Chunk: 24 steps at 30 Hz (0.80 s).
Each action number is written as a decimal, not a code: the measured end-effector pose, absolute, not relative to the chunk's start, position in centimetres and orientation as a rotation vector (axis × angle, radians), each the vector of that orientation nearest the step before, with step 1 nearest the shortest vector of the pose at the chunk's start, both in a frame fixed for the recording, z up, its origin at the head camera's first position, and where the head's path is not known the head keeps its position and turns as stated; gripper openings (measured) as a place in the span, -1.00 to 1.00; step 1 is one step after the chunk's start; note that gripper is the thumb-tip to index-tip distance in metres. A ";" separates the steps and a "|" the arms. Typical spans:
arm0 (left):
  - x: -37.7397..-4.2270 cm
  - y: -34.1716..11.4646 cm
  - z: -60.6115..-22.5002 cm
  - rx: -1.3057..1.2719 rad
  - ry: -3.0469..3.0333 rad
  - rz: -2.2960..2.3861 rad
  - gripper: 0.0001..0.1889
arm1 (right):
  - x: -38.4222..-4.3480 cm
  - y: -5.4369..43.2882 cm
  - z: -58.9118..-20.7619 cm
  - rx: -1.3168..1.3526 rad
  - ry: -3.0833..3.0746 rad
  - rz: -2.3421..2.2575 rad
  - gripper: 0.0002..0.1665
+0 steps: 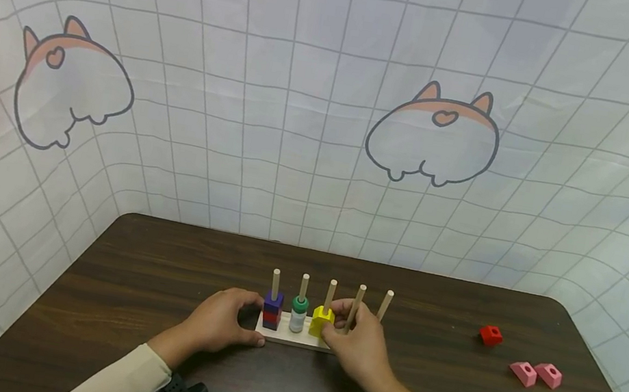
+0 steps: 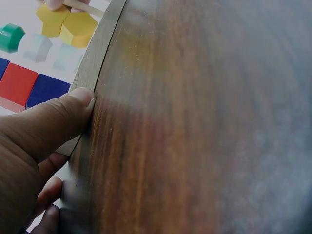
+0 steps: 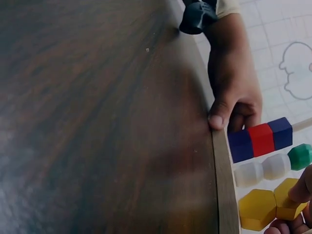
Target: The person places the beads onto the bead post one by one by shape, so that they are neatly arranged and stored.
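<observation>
A wooden peg board (image 1: 284, 338) with several upright pegs stands on the table. My left hand (image 1: 219, 320) grips its left end, thumb against the front edge, as the left wrist view also shows. Beside that hand, the first peg carries a stack of blue and red blocks (image 1: 272, 310). On the second peg sit white beads (image 1: 297, 322) topped by a green bead (image 1: 300, 304). Two yellow blocks (image 3: 257, 209) are stacked on the third peg. My right hand (image 1: 360, 348) pinches the upper yellow block (image 3: 287, 195), its fingers reaching round behind the fourth peg (image 1: 355, 307).
A red block (image 1: 491, 335) and two pink slanted blocks, one pink block (image 1: 523, 373) beside another pink block (image 1: 548, 375), lie on the dark wooden table (image 1: 167, 255) to the right. The fifth peg (image 1: 386, 305) bears no visible block. A grid-patterned cloth (image 1: 266, 146) hangs behind.
</observation>
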<state>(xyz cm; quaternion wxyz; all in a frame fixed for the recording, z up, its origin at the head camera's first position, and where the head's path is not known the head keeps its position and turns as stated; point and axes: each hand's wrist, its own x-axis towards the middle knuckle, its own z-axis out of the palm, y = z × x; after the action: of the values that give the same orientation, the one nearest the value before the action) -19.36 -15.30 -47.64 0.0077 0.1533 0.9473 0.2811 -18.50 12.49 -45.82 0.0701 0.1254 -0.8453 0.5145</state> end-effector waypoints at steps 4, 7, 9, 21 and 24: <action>-19.4 -15.3 -47.6 0.483 2.960 0.883 -0.33 | -18.5 12.6 -46.0 0.384 -2.543 1.553 -0.67; -19.4 -15.3 -47.7 0.485 2.954 0.890 -0.33 | -18.4 12.7 -46.0 0.390 -2.539 1.592 -0.62; -19.5 -15.3 -47.6 0.486 2.952 0.892 -0.32 | -18.2 12.9 -46.0 0.409 -2.531 1.623 -0.56; -19.4 -15.3 -47.5 0.498 2.957 0.896 -0.35 | -16.6 15.9 -45.8 0.622 -2.691 1.569 -0.25; -19.5 -15.4 -47.6 0.494 2.953 0.900 -0.35 | -16.3 17.0 -45.7 0.673 -2.743 1.512 -0.29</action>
<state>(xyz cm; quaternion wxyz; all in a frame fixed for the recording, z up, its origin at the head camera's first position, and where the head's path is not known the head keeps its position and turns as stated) -19.47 -15.41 -47.61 0.0075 0.1580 0.9446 0.2877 -16.28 17.03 -45.71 -0.0311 0.2100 -0.8558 0.4717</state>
